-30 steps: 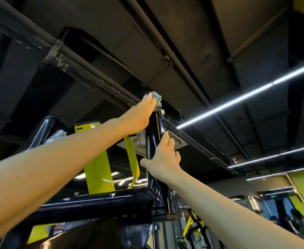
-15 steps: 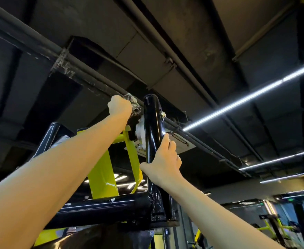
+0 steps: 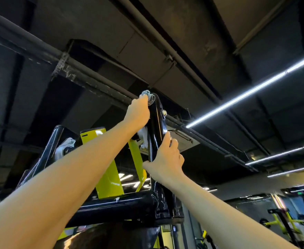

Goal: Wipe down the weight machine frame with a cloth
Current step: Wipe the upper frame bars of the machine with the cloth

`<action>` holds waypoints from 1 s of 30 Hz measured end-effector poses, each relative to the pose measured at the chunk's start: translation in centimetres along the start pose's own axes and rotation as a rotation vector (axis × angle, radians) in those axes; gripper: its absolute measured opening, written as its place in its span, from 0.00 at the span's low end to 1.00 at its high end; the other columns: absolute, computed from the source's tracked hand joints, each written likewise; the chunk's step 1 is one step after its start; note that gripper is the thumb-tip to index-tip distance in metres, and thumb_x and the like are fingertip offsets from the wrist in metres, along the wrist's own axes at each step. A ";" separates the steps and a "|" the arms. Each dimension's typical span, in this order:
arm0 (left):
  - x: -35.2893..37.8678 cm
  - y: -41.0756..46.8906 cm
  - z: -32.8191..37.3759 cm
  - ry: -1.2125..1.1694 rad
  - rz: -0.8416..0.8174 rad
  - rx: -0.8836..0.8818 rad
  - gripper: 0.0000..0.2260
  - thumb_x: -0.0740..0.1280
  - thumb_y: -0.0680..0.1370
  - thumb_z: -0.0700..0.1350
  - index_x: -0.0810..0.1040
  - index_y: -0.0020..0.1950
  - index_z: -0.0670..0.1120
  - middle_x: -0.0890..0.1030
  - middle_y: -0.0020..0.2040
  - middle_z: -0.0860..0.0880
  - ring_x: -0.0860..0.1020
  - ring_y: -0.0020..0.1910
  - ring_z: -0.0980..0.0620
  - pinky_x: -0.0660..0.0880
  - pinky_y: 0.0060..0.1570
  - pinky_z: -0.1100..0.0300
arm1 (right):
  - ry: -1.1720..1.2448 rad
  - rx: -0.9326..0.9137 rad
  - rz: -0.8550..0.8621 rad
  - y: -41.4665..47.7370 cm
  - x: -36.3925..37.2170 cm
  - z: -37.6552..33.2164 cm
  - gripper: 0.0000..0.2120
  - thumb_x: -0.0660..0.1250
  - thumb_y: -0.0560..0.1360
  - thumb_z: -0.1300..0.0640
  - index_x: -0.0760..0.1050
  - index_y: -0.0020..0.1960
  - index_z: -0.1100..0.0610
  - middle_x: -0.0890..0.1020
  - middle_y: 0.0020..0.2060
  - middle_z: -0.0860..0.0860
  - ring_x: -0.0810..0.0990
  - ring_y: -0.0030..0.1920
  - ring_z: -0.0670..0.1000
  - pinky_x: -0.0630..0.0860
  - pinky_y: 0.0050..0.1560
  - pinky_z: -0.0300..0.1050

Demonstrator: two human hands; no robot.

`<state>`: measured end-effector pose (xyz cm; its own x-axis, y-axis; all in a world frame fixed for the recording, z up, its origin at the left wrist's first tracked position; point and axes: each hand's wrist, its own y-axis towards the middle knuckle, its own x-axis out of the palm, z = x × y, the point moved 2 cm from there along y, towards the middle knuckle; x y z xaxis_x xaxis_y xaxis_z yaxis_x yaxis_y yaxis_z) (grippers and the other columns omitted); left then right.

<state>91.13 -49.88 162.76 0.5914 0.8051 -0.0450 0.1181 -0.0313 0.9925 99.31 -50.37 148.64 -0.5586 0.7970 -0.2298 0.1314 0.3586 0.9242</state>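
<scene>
Two bare arms reach overhead, both nearly straight. Left grip point(image 3: 137, 112) clenched round grey cloth point(image 3: 148, 96), pressing it against left side of rounded top of black upright post point(image 3: 155, 126) of machine frame; back of hand toward camera. Right grip point(image 3: 165, 161) lower on same post, grasping it: thumb point(image 3: 147, 165) on left side, fingers point(image 3: 173, 141) curled round right side. Post rises from black crossbar point(image 3: 111, 205). Yellow plate point(image 3: 109, 177) between forearms. Light strip point(image 3: 255, 87) on dark ceiling.
</scene>
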 end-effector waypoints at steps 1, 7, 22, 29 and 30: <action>0.0 -0.5 -0.1 -0.011 -0.013 0.047 0.18 0.56 0.80 0.34 0.65 0.70 0.40 0.73 0.63 0.38 0.73 0.60 0.39 0.72 0.56 0.51 | 0.003 0.002 0.000 0.0 0.0 0.0 0.53 0.72 0.70 0.53 0.36 0.78 0.58 0.54 0.73 0.58 0.57 0.74 0.59 0.55 0.74 0.57; -0.1 -2.2 0.0 -0.012 -0.113 0.240 0.27 0.55 0.79 0.30 0.57 0.77 0.43 0.56 0.78 0.45 0.57 0.76 0.44 0.59 0.73 0.52 | 0.009 0.009 0.012 -0.1 0.1 0.1 0.53 0.73 0.69 0.53 0.38 0.78 0.57 0.57 0.70 0.55 0.60 0.71 0.57 0.60 0.71 0.56; -2.1 -3.3 1.4 0.351 -0.310 0.447 0.23 0.61 0.80 0.38 0.59 0.75 0.43 0.66 0.72 0.46 0.71 0.67 0.47 0.67 0.67 0.55 | 0.017 0.014 -0.024 0.0 0.2 0.1 0.53 0.72 0.70 0.53 0.35 0.77 0.57 0.52 0.74 0.57 0.55 0.75 0.59 0.54 0.74 0.60; -2.8 -0.2 -0.2 0.370 -0.201 0.342 0.28 0.58 0.79 0.32 0.55 0.78 0.45 0.62 0.76 0.42 0.69 0.69 0.41 0.67 0.66 0.52 | 0.062 -0.004 -0.063 0.0 0.1 0.2 0.54 0.73 0.70 0.55 0.34 0.77 0.57 0.48 0.76 0.58 0.52 0.75 0.59 0.52 0.75 0.60; -2.4 -0.9 -0.1 0.335 -0.267 0.414 0.28 0.59 0.79 0.33 0.55 0.78 0.47 0.61 0.76 0.45 0.67 0.71 0.44 0.64 0.68 0.54 | 0.073 -0.003 -0.065 0.1 0.1 0.3 0.54 0.73 0.70 0.55 0.33 0.77 0.57 0.46 0.76 0.57 0.52 0.76 0.59 0.51 0.75 0.60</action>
<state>89.52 -51.66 162.03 0.2222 0.9580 -0.1812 0.5693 0.0234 0.8218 99.48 -50.09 148.67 -0.6237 0.7348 -0.2664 0.0909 0.4068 0.9090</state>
